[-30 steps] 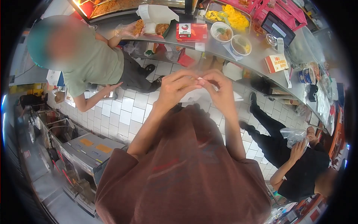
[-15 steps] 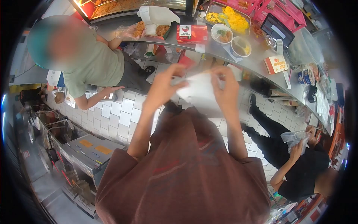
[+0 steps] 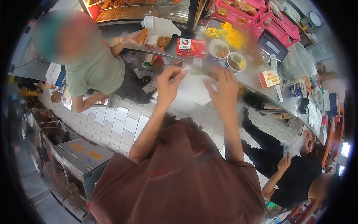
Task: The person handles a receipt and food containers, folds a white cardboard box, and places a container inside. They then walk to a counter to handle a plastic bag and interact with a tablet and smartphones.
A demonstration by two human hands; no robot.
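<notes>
A white paper sheet [image 3: 188, 91], partly blurred, hangs between my hands over the floor, in front of the counter edge. My left hand [image 3: 169, 84] pinches its upper left edge between thumb and fingers. At the right edge, my right hand [image 3: 223, 89] grips the paper with the thumb on the near side; its fingertips are smeared by motion. Beyond the paper, on the counter, a red printed box [image 3: 191, 47] lies near a bowl of food [image 3: 219, 49] and a second bowl [image 3: 236, 61].
At left, a co-worker's gloved hand [image 3: 134, 38] holds fried chicken over an open box [image 3: 160, 28]. Another person in black [image 3: 294, 168] handles a clear bag at right. A metal counter [image 3: 257, 80] runs across ahead; grey equipment [image 3: 80, 155] stands at left.
My hands have shifted slightly, and the paper has moved a little left and spread wider. My view has shifted. The left co-worker's lower arm has moved down and inward.
</notes>
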